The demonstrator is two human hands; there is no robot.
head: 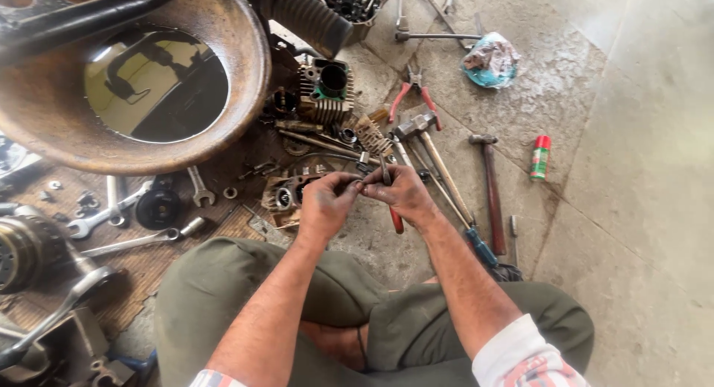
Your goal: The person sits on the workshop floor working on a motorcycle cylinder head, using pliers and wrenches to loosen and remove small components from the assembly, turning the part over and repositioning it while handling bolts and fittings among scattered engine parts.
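Note:
I sit cross-legged on a concrete floor with both greasy hands raised in front of me. My right hand (405,193) grips a red-handled plier-like tool (393,208), its jaws pointing up and its handle hanging below the fist. My left hand (327,201) pinches a small dark part (358,184) right at the tool's tip; the part is too small to tell apart. Just beyond the hands lies a grimy engine part (286,197) on the floor.
A finned engine cylinder (325,89), red pliers (413,95), two hammers (491,190), a screwdriver (476,242) and a small spray can (540,158) lie ahead and right. A big rusty pan (245,67) with liquid sits at upper left, spanners (111,208) on a mat below it.

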